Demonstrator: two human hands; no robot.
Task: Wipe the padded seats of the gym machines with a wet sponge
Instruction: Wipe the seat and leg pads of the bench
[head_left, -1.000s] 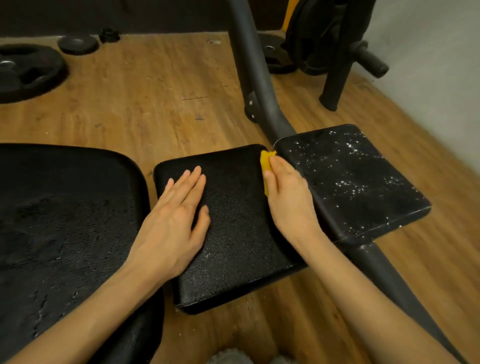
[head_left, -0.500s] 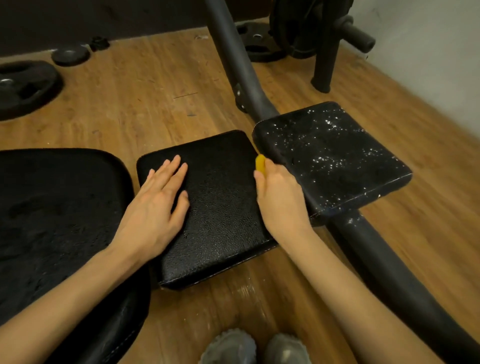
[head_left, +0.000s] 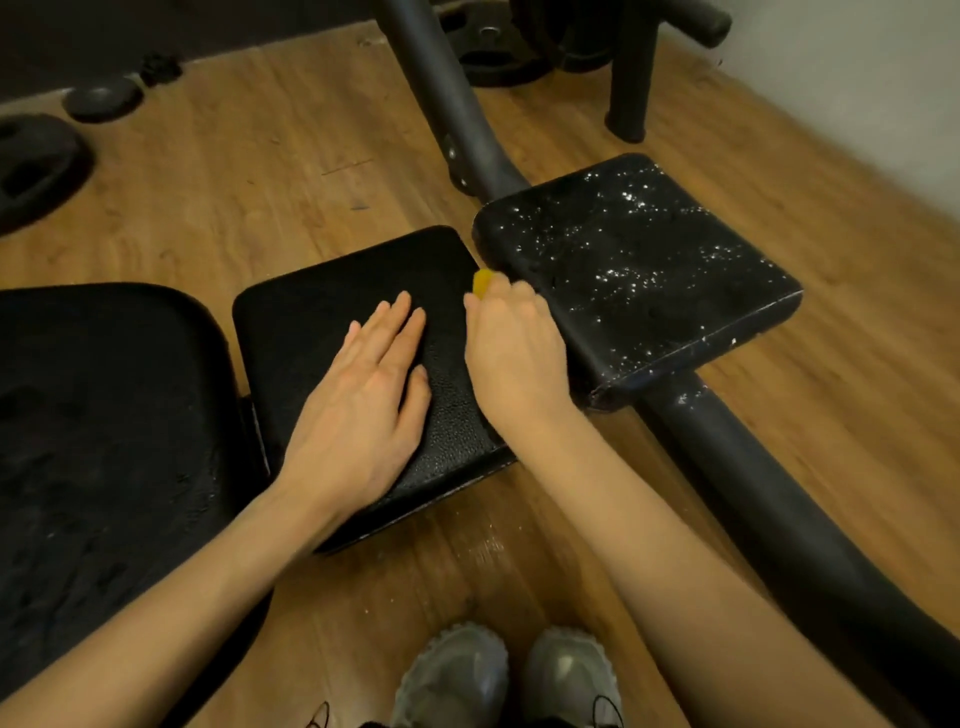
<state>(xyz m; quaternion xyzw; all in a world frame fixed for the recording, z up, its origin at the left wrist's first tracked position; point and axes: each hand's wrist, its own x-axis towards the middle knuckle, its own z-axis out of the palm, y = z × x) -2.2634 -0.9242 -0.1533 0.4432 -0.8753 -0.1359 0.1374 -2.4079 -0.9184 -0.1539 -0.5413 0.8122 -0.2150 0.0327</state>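
The yellow sponge (head_left: 482, 284) shows only as a small tip at the right edge of the middle seat pad (head_left: 332, 306), in the narrow gap where that pad meets the speckled pad (head_left: 639, 270) to its right. The right hand (head_left: 511, 358) covers the rest of it, its grip curled around the sponge with the fingertips pointing away from the person, the hand lying along the seam between the two pads.

The left hand (head_left: 363, 405) lies flat on the middle seat pad, fingers straight and close together, its grip relaxed and holding nothing. Bare black padding shows beyond its fingertips toward the far edge and to its left, up to the rounded left corner.

The speckled pad carries white flecks over most of its top and along its near edge; it sits on a thick dark frame tube (head_left: 779, 519) that runs from the far middle to the near right. To the left, a large black pad (head_left: 104, 441) lies just beside the middle pad, a thin gap between them.

The wooden floor (head_left: 260, 171) is open beyond the pads. Weight plates (head_left: 36, 166) lie on it at far left. Grey shoes (head_left: 452, 675) stand at the bottom edge.
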